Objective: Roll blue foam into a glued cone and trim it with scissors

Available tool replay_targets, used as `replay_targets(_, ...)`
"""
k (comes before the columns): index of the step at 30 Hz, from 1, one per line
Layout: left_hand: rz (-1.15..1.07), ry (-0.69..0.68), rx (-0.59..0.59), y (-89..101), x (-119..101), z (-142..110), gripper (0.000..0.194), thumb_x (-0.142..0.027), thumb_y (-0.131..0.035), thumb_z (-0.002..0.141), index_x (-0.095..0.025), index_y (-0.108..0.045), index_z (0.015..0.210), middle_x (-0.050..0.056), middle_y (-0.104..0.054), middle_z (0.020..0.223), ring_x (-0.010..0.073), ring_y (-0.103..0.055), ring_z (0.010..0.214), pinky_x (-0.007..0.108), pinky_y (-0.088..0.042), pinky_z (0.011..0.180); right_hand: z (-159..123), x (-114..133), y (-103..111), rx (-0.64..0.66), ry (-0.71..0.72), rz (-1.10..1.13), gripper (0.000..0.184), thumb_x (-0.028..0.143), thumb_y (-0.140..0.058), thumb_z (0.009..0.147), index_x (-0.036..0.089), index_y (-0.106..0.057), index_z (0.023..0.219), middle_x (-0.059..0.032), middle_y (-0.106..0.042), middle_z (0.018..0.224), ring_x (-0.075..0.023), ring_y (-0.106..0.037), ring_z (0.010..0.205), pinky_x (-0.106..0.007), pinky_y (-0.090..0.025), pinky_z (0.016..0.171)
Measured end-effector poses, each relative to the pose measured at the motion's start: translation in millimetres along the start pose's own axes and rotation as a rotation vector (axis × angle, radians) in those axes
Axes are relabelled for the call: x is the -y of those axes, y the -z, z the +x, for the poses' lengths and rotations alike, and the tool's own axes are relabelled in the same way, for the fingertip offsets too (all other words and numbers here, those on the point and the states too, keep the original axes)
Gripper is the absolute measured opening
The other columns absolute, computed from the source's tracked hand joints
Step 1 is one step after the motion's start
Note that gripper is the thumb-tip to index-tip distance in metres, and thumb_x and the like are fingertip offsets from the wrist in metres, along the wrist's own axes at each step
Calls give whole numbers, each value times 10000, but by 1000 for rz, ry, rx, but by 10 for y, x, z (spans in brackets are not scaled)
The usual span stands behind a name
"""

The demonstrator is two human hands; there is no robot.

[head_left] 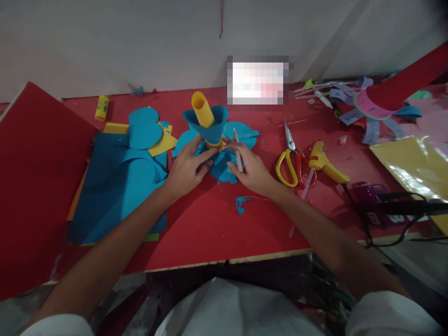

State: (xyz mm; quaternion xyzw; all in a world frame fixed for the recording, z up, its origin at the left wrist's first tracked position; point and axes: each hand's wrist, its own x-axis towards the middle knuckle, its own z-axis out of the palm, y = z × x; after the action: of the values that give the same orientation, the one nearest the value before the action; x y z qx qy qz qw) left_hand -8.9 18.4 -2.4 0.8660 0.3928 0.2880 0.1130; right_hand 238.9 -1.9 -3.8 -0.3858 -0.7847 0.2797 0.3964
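A paper flower (221,119) stands before me, with blue petals spread flat on the table, a blue cup above them and a yellow paper tube (203,111) rising from its middle. My left hand (191,163) grips its base from the left, thumb and fingers at the yellow band. On the other side, my right hand (250,165) touches the base with its fingertips. A slim, pale, pencil-like tool (238,151) is held in that hand, its pointed end upward; its exact kind is unclear. Below lies a curled blue paper scrap (241,204).
Scissors (289,156) and a yellow glue gun (327,163) with its cord lie at right, near a purple box (374,203). Blue paper sheets (105,186) and a glue stick (101,108) are at left. A red board (38,186) stands at far left.
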Motion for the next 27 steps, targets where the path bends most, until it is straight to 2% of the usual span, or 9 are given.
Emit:
replay_targets(5,35,28,0,4,-18,6,411,-306,-564,1040,-284,-685,1432,145,-498,1612,367,-493,1481,593,-465,1178,3,-6,-16,22,35,-37,396,310,-553,1021,311,-542,1417,-106,-613,1536,-290,-562,1466,-559,-494,1204)
replay_targets(15,116,30,-1,37,-57,26,498,-327,-574,1037,-311,-588,1535,145,-482,1641,393,-433,1535,641,-382,1225,-5,-1,-9,28,58,-22,412,311,-556,1035,310,-527,1446,-114,-563,1601,-289,-520,1509,-560,-471,1223)
replay_targets(22,126,73,-95,52,-58,1,503,-339,-554,1050,-290,-562,1550,159,-460,1651,386,-417,1548,625,-393,1225,-1,120,35,-73,54,-29,363,321,-512,1056,317,-578,1413,-90,-639,1516,-285,-594,1429,-542,-520,1183)
replay_targets(27,163,138,-200,158,-4,9,514,-359,-561,1049,-342,-547,1562,116,-394,1706,420,-307,1606,705,-247,1285,-2,202,73,-158,67,-36,331,284,-500,1053,311,-592,1370,-90,-655,1503,-287,-632,1377,-540,-539,1157)
